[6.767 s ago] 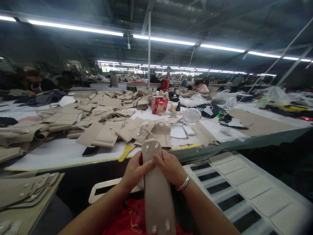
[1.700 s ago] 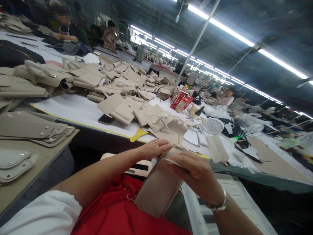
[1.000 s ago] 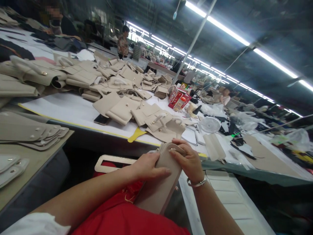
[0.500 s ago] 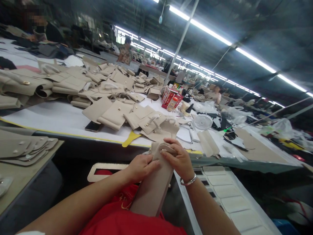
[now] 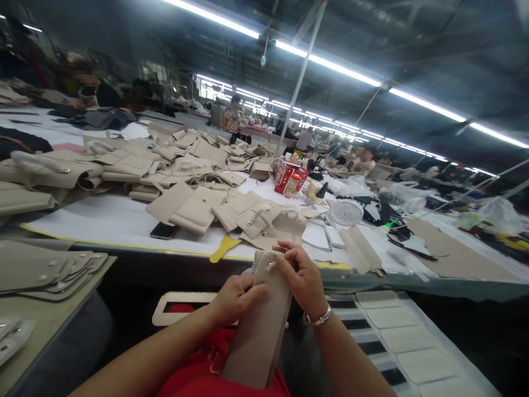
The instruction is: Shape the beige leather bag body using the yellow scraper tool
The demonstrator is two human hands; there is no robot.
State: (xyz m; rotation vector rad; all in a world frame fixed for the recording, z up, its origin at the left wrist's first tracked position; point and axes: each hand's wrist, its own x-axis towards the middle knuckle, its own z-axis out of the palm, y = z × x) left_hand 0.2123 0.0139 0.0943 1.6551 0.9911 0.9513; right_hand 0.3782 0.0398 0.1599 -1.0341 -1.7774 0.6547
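A long beige leather bag piece [image 5: 262,320] with a rounded end and a small metal stud rises from my lap, tilted away from me. My left hand [image 5: 238,298] grips its left edge, thumb lying across the front face. Around the upper right side are the fingers of my right hand [image 5: 303,278], their tips beside the stud at the rounded end. The back of the piece and the fingers behind it are hidden. Just beyond my hands, beige bag parts [image 5: 258,220] with metal fittings lie on the white-topped table [image 5: 107,218].
A yellow tool [image 5: 223,248] and a dark phone [image 5: 162,230] lie near the table edge. Farther back stand a red box [image 5: 289,175] and a clear dish [image 5: 346,212]. Stacked beige panels [image 5: 45,270] are at left, pale panels [image 5: 413,336] at right. Other people are in the background.
The rounded end, lifted and bent under my right fingers before, now lies flatter against the piece. Both hands keep their hold. The camera view has tilted and shifted slightly.
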